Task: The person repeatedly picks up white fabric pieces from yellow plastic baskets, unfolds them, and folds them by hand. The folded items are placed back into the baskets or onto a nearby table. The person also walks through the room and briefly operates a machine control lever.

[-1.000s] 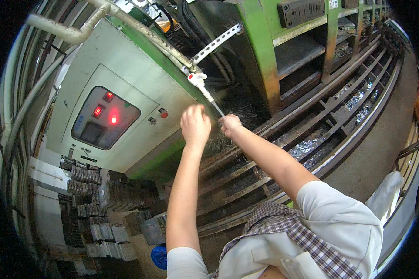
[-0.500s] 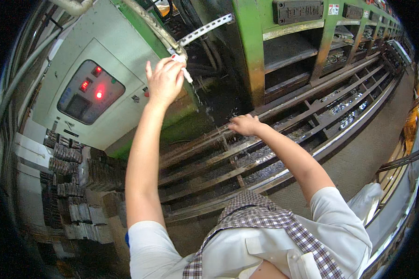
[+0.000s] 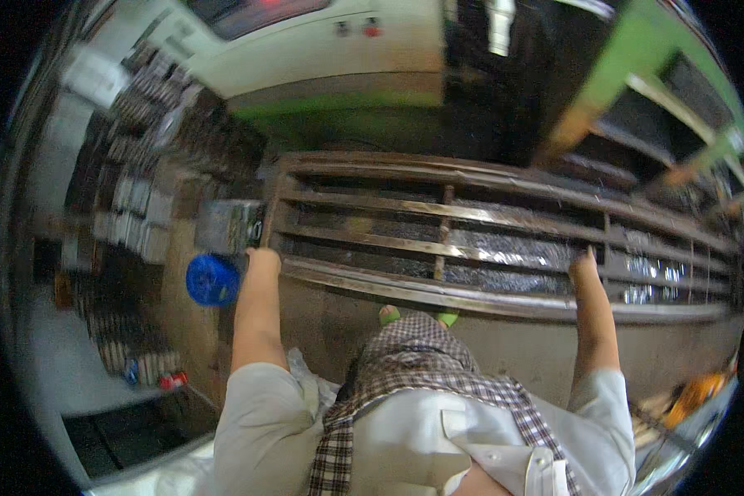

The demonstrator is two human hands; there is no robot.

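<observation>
My left hand (image 3: 263, 261) hangs low beside the left end of a long metal grate (image 3: 438, 169). A blue bucket (image 3: 211, 279) stands just to its left, and I cannot tell whether the hand touches anything. My right hand (image 3: 584, 263) is over the grate's right half, seemingly holding nothing large. Motion smears the fingers of both hands. Shiny water (image 3: 512, 248) shows between the grate's bars. At the top is a blurred white tap (image 3: 500, 29), apart from both hands.
A pale control cabinet (image 3: 331, 62) with a red knob stands beyond the grate. Stacks of dark plates (image 3: 145, 165) are at the left. A green machine frame (image 3: 595, 91) rises at the right. An orange object (image 3: 693, 401) lies at lower right.
My left hand has let go of the white tap and dropped down towards the blue bucket. My right hand has moved to the right. The view has swung downward and leftward.
</observation>
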